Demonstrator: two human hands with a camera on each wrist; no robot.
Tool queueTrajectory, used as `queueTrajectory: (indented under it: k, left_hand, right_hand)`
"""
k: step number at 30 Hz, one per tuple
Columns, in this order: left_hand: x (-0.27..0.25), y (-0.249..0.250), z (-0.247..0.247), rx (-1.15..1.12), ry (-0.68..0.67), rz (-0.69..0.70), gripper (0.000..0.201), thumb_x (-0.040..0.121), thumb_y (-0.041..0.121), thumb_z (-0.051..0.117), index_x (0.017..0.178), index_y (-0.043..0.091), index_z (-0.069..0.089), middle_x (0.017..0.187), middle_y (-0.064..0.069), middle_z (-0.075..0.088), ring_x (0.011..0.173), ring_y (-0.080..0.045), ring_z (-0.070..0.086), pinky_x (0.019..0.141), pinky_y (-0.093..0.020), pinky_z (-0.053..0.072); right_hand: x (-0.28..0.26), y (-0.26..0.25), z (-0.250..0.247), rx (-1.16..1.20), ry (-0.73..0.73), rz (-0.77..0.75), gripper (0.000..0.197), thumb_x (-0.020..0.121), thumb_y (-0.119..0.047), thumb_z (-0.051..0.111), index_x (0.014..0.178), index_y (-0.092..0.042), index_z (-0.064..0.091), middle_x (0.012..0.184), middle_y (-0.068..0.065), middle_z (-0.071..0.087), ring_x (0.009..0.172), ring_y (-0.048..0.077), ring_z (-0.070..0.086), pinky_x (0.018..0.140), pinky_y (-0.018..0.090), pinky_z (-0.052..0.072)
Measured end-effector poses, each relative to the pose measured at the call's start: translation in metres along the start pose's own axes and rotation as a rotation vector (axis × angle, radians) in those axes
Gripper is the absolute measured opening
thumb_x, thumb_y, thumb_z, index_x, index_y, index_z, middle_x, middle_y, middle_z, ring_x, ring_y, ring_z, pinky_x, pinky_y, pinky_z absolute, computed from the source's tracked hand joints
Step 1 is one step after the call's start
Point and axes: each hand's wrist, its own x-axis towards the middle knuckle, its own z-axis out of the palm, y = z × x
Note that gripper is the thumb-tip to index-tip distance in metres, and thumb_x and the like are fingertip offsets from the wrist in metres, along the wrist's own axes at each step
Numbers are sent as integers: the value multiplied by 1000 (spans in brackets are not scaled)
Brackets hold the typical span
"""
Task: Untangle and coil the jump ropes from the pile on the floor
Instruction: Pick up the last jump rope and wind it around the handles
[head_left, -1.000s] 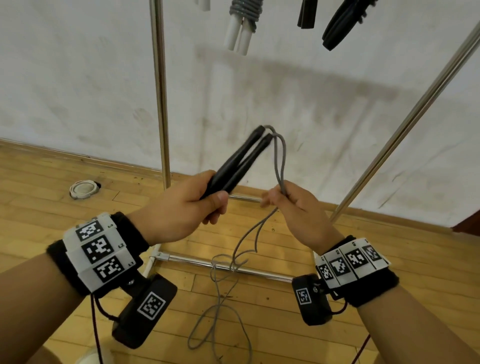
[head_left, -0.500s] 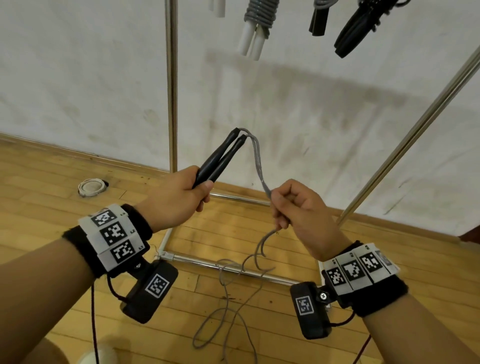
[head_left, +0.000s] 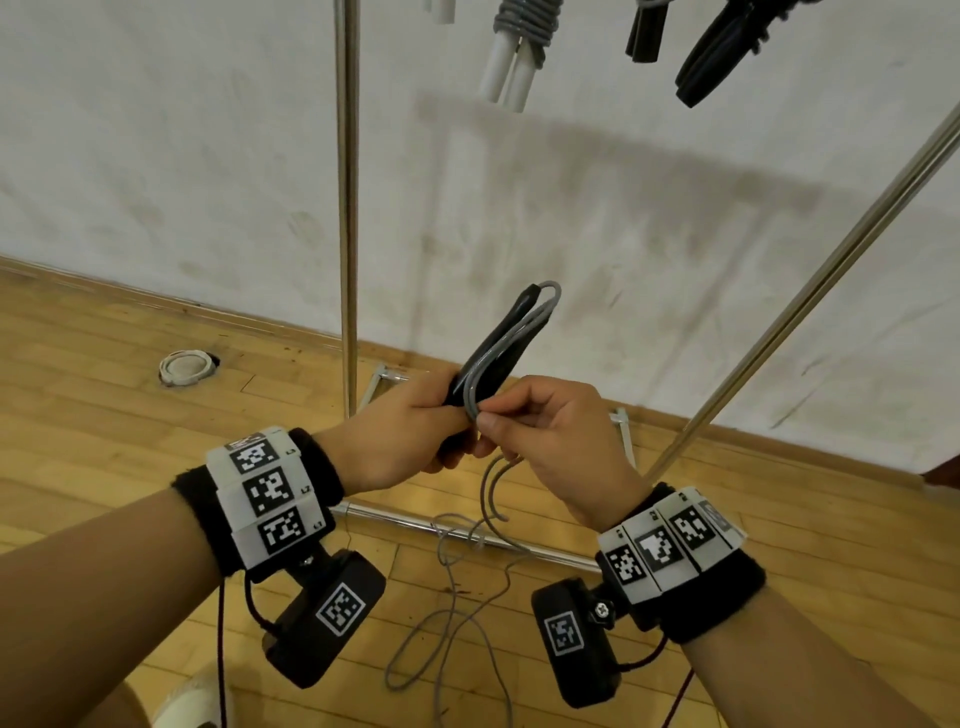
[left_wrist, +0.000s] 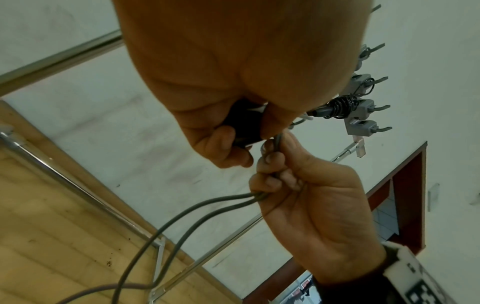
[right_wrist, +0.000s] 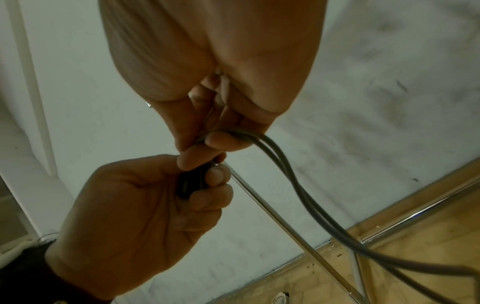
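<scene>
The left hand (head_left: 400, 441) clenches two smooth matte black handles (head_left: 501, 345), tilted up toward the wall. The right hand (head_left: 566, 441) pinches the round grey cord (head_left: 480, 384) doubled alongside them; its slack hangs to the wooden floor (head_left: 104, 415) in loose tangled loops. The handles' lower ends are hidden in the fist. Only the left wrist view shows the cord (left_wrist: 182, 218) running through the right hand's curled fingers (left_wrist: 270, 181).

The floor (head_left: 78, 395) was pale wood strip with a soft sheen; the rack poles (head_left: 347, 208) were bright polished metal. The wall (head_left: 156, 130) looked matt, scuffed plaster. The rope handles (head_left: 511, 332) were matt black, probably plastic, the cord (head_left: 488, 488) smooth grey. Black cloth wristbands (head_left: 722, 597) looked fuzzy
</scene>
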Motion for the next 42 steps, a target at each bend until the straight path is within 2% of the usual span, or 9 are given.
queueTrajectory:
  k: [3, 8, 15, 22, 26, 31, 34, 37, 42]
  left_hand:
    - [-2, 3, 0, -70, -20, -4, 28, 84, 13, 45, 107, -1, 52, 76, -14, 55, 61, -22, 46, 51, -31, 33]
    - [-3, 2, 3, 67, 39, 54, 31, 101, 36, 41, 94, 9, 54, 69, -5, 61, 58, -18, 52, 48, -26, 39]
    - [1, -1, 1, 190, 152, 16, 23, 103, 27, 44, 94, 9, 54, 66, -7, 56, 57, -21, 53, 52, -34, 42]
    - [-2, 4, -12, 215, 192, -23, 20, 103, 27, 45, 98, 8, 51, 65, 2, 58, 57, -13, 54, 55, -31, 42]
    - [-7, 5, -12, 232, 113, -31, 21, 102, 26, 46, 103, 7, 53, 72, -2, 59, 63, -17, 56, 59, -33, 45]
    - [-15, 11, -16, 227, -25, -20, 27, 98, 39, 47, 101, 13, 55, 73, -1, 60, 64, -17, 57, 60, -28, 46]
    - [-21, 14, -14, 258, -145, -28, 19, 98, 36, 47, 96, 19, 55, 70, 2, 59, 62, -14, 55, 57, -22, 45]
    - [-26, 12, -11, 328, -226, -55, 12, 103, 27, 46, 98, 20, 55, 71, 3, 59, 64, -13, 55, 59, -22, 46]
    - [-32, 10, -9, 657, -290, -88, 20, 101, 39, 46, 87, 27, 52, 72, 4, 63, 54, -4, 50, 53, -20, 43]
  right_hand:
    - [1, 1, -1, 9, -4, 45, 13, 82, 6, 70, 82, -7, 67, 66, 7, 72, 61, 17, 69, 53, 22, 49]
    - [0, 3, 0, 23, -54, 46, 9, 85, -3, 71, 81, -10, 66, 66, 9, 72, 59, 20, 69, 51, 25, 50]
    - [-2, 10, 2, -70, -85, 87, 19, 86, -20, 74, 70, -20, 64, 61, 6, 68, 47, 18, 62, 45, 26, 47]
    - [-4, 19, -17, -149, -223, 84, 19, 90, 1, 65, 95, -17, 69, 79, -1, 74, 73, 16, 73, 66, 24, 55]
    - [-7, 27, -23, -417, -201, 37, 9, 91, -21, 68, 83, -26, 69, 71, -5, 71, 57, 8, 66, 56, 19, 50]
    - [-9, 34, -28, -595, -103, -98, 33, 83, -60, 57, 75, -30, 68, 63, -1, 63, 54, 14, 55, 48, 22, 39]
    - [-7, 41, -36, -634, -226, -84, 15, 91, -40, 64, 87, -28, 72, 74, -8, 65, 67, 8, 58, 58, 17, 44]
    - [-7, 42, -41, -643, -278, 18, 11, 91, -35, 65, 94, -28, 73, 84, -5, 70, 79, 13, 66, 74, 36, 55]
    - [-1, 34, -46, -550, -422, 50, 19, 92, -15, 66, 88, -33, 66, 73, -17, 68, 73, 2, 65, 67, 20, 50]
